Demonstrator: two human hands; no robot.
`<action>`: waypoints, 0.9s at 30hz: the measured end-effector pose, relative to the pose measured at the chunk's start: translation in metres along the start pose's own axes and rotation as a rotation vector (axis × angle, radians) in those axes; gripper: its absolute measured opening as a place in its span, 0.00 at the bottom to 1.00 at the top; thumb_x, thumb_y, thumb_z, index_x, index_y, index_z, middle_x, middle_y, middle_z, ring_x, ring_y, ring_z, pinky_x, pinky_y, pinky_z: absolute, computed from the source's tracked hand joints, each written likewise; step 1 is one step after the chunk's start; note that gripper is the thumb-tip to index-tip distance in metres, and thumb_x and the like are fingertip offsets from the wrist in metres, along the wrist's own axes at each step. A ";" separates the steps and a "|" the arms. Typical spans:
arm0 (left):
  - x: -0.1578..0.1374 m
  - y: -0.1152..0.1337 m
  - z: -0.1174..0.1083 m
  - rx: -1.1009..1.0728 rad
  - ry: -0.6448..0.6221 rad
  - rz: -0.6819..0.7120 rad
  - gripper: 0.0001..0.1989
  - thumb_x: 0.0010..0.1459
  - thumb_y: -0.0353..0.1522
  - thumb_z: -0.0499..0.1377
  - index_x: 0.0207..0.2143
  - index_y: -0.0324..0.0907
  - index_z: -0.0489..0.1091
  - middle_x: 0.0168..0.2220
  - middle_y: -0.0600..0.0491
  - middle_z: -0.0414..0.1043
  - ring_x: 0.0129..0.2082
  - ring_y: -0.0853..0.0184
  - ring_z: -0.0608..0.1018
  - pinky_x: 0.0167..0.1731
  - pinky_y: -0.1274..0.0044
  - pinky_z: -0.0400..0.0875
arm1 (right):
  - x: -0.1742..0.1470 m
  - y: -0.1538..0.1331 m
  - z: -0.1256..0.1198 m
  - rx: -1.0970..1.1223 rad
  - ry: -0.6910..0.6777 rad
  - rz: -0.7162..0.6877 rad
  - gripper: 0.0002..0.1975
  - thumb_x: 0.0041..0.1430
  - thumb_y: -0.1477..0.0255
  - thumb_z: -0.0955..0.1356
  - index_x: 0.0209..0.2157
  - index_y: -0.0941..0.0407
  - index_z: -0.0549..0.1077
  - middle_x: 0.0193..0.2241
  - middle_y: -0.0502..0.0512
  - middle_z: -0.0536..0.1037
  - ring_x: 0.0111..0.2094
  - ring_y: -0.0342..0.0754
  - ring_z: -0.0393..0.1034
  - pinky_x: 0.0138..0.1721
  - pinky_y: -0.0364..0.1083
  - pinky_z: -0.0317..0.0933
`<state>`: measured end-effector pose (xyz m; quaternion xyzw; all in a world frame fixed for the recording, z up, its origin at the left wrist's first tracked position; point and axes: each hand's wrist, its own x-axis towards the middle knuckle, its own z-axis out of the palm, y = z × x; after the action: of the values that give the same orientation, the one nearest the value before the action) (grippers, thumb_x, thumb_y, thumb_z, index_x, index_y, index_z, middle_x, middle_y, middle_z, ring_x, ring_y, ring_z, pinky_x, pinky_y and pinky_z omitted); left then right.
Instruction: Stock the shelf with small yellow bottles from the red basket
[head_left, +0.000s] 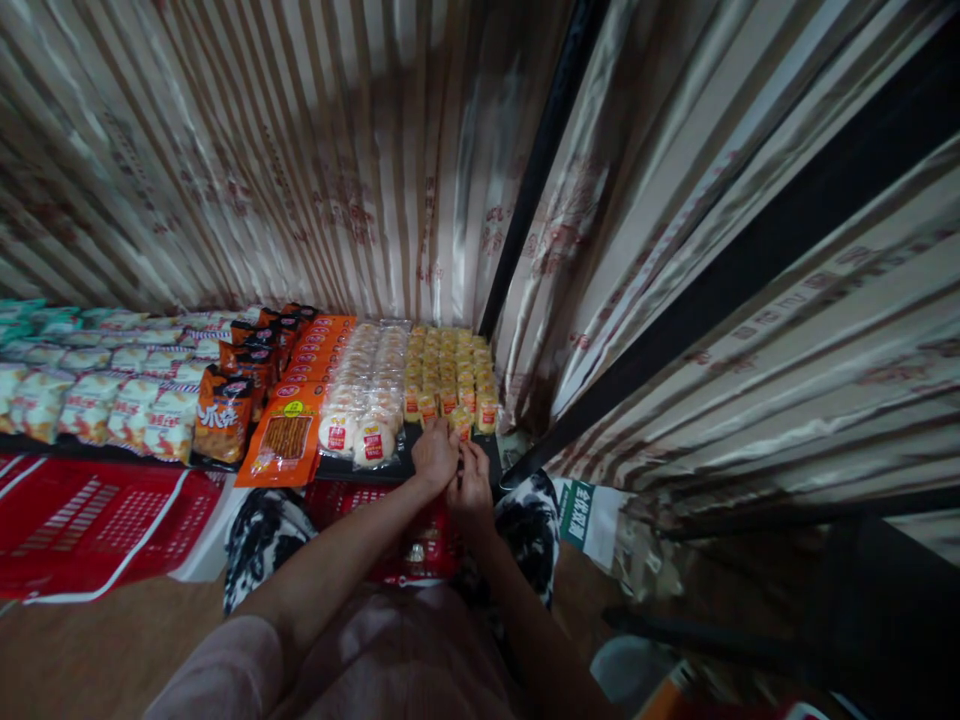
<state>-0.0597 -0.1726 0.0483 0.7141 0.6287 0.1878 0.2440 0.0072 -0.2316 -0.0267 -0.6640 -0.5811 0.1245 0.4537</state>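
Observation:
Small yellow snack packets (450, 370) with orange-red labels stand in rows at the right end of a dark shelf (401, 465). At their front edge, my left hand (435, 456) and my right hand (472, 490) are close together, fingers bent in on one yellow packet (461, 422). Both hands look closed on it, though the fingertips are partly hidden. Just left of my hands lie clear-wrapped round white crackers (373, 442) with red labels, in two columns. Beside those are overlapping flat orange snack bags (287, 430).
Brown-and-black snack bags (223, 415) and rows of white snack bags (172, 420) fill the shelf further left. Red baskets (112, 520) sit below the shelf front. A pleated, printed curtain (337, 150) hangs behind, and dark metal poles (536, 170) slant along the right.

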 end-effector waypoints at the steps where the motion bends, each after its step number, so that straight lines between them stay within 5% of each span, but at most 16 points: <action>1: 0.001 0.002 0.000 0.013 -0.001 0.002 0.13 0.61 0.36 0.48 0.43 0.41 0.66 0.44 0.47 0.69 0.39 0.62 0.75 0.34 0.75 0.67 | 0.002 0.002 0.000 -0.023 -0.005 -0.013 0.27 0.53 0.76 0.59 0.57 0.62 0.59 0.53 0.68 0.58 0.52 0.54 0.61 0.48 0.52 0.63; 27: 0.029 0.014 0.015 -0.104 0.031 0.055 0.13 0.60 0.29 0.47 0.44 0.35 0.65 0.43 0.42 0.68 0.43 0.63 0.71 0.42 0.73 0.65 | 0.024 0.004 0.004 -0.140 0.007 0.009 0.29 0.54 0.71 0.60 0.59 0.57 0.56 0.53 0.65 0.59 0.48 0.53 0.61 0.48 0.54 0.60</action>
<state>-0.0358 -0.1468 0.0429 0.7144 0.6019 0.2382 0.2658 0.0145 -0.2082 -0.0233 -0.6973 -0.5836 0.0832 0.4077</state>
